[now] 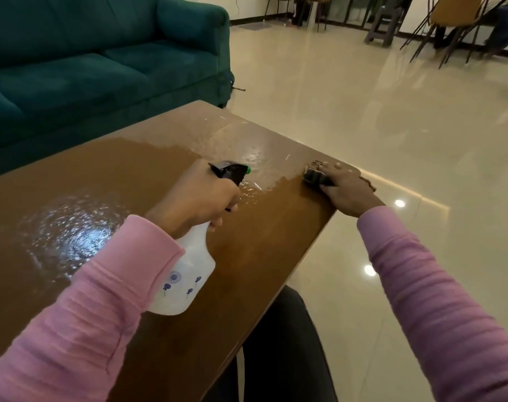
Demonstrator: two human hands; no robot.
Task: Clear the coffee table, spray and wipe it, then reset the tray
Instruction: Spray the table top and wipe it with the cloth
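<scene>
My left hand [194, 198] grips a white spray bottle [186, 274] with a black trigger head and green nozzle, held tilted over the brown coffee table [116, 175] and pointing toward its far right corner. Wet droplets glisten on the tabletop at the left and around the nozzle. My right hand [345, 190] lies flat near the table's right edge, pressing a dark folded cloth [313, 175] onto the surface. No tray is in view.
A teal sofa [96, 59] stands close behind the table's far edge. Glossy cream floor [363, 111] stretches to the right. Chairs and a dark stool [386, 21] stand far back. My dark-clad leg [284, 343] is against the table's near corner.
</scene>
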